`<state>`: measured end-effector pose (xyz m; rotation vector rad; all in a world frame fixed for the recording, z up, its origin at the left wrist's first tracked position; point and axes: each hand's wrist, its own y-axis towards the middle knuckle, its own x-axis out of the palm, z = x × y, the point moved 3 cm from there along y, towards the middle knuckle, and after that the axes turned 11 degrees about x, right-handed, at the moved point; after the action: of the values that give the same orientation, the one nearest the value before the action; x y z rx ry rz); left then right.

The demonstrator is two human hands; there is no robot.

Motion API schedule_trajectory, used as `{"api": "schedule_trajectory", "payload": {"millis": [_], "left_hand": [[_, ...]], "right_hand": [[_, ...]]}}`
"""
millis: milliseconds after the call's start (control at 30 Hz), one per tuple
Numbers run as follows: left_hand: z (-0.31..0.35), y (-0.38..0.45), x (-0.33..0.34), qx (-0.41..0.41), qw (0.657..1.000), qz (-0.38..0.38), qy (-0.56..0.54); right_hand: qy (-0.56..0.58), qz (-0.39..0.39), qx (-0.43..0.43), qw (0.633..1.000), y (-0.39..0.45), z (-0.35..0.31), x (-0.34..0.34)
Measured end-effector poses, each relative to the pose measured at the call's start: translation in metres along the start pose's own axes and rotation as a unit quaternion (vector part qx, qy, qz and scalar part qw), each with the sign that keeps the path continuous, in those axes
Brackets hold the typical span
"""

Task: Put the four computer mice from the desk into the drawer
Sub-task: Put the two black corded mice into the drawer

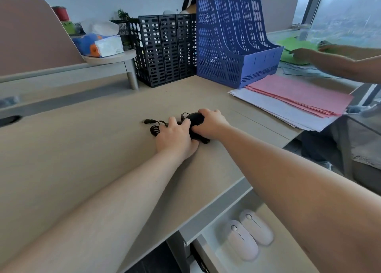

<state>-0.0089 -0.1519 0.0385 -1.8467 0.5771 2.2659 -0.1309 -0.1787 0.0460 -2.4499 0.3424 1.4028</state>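
Observation:
Both hands meet over black wired mice in the middle of the desk (82, 149). My right hand (212, 124) is closed over a black mouse (195, 119). My left hand (177, 137) presses on black mouse parts and a coiled cable (154, 129) whose USB plug (148, 121) lies to the left. How many black mice lie under the hands I cannot tell. Two pale pink mice (242, 241) (257, 227) lie side by side in the open drawer (208, 254) at the lower right.
A blue file rack (237, 45) and a black one (165, 50) stand at the back. Pink and white paper stacks (294, 101) lie to the right. Another person's arm (340, 64) reaches over green sheets at far right. A tissue box (99, 44) sits on a small shelf.

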Motion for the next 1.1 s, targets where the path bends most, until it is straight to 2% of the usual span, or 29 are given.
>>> {"api": "schedule_trajectory", "payload": {"millis": [233, 400, 533, 733, 933, 1100], "left_hand": [[0.013, -0.027, -0.006, 0.045, 0.999, 0.028, 0.014], [0.034, -0.059, -0.012, 0.076, 0.997, -0.008, 0.031], [0.066, -0.088, -0.02, 0.105, 0.993, -0.042, 0.043], [0.125, -0.133, -0.018, 0.154, 0.985, -0.046, 0.059], [0.169, -0.176, -0.006, 0.193, 0.978, -0.045, 0.059], [0.189, -0.215, 0.034, 0.202, 0.972, -0.11, 0.045]], "right_hand": [[0.004, 0.027, -0.003, 1.0, -0.028, 0.016, -0.01], [-0.009, 0.014, -0.003, 1.0, -0.066, 0.038, -0.022], [-0.038, -0.031, 0.023, 0.999, -0.105, 0.064, -0.044], [-0.091, -0.046, 0.051, 0.993, -0.163, 0.12, -0.069], [-0.129, -0.071, 0.078, 0.986, -0.205, 0.188, -0.047], [-0.161, -0.113, 0.108, 0.974, -0.221, 0.236, -0.015]]}}
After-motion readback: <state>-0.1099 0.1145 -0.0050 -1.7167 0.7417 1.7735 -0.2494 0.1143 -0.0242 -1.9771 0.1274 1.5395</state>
